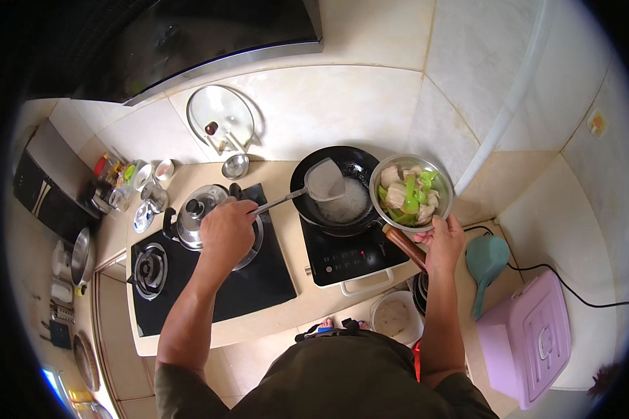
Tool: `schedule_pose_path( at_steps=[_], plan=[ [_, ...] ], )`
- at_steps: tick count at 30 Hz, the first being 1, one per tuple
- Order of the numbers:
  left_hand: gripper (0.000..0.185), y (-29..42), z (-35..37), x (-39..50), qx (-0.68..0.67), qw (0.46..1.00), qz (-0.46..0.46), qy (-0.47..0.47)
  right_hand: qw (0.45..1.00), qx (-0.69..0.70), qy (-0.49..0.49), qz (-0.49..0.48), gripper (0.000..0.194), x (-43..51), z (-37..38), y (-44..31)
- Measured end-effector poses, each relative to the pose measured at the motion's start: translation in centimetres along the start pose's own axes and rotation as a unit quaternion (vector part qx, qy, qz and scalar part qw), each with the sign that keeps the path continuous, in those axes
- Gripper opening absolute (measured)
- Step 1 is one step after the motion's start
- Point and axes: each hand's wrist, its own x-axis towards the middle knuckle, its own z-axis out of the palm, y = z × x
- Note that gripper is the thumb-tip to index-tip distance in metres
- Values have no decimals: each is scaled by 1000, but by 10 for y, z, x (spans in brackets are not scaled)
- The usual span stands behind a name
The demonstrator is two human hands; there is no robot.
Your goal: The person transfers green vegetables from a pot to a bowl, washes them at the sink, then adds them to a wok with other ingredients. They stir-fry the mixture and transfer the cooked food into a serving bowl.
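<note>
My left hand [229, 230] is closed around the handle of a metal wok spatula [325, 180]. The spatula's broad blade hangs over a black wok [306, 157], where bubbling, cloudy liquid [352, 201] covers the bottom. In my right hand [443, 242] is the rim of a stainless steel bowl [445, 186], held beside the wok's right edge. Pale chunks, possibly meat, and green vegetable pieces [411, 191] fill it. The wok sits on a black induction cooker [340, 262] with a red light on. Its wooden handle [402, 243] extends below the bowl towards my right wrist.
A lidded steel pot [191, 225] stands on the gas hob [199, 298] beneath my left hand. Against the tiled wall lean a glass lid [223, 107] and a ladle [236, 166]. At right are a teal scoop [487, 256], a black cord [566, 283] and a lilac storage box [529, 335].
</note>
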Motion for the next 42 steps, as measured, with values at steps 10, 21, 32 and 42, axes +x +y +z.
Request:
schedule_pose_path(
  at_steps=[10,21,32,42],
  plan=[
    [16,-5,35,45,99,984,34,-145,1000,2,1,-11,20,-1,-12,11],
    [16,14,78,34,14,987,-36,-154,1000,-2,-8,-20,16,4,-9,18],
    [13,12,52,22,76,996,30,22,1000,4,-19,-15,17,3,-10,10],
    [15,34,100,-11,132,978,52,151,999,7,-34,-16,20,-5,-18,-9]
  ],
)
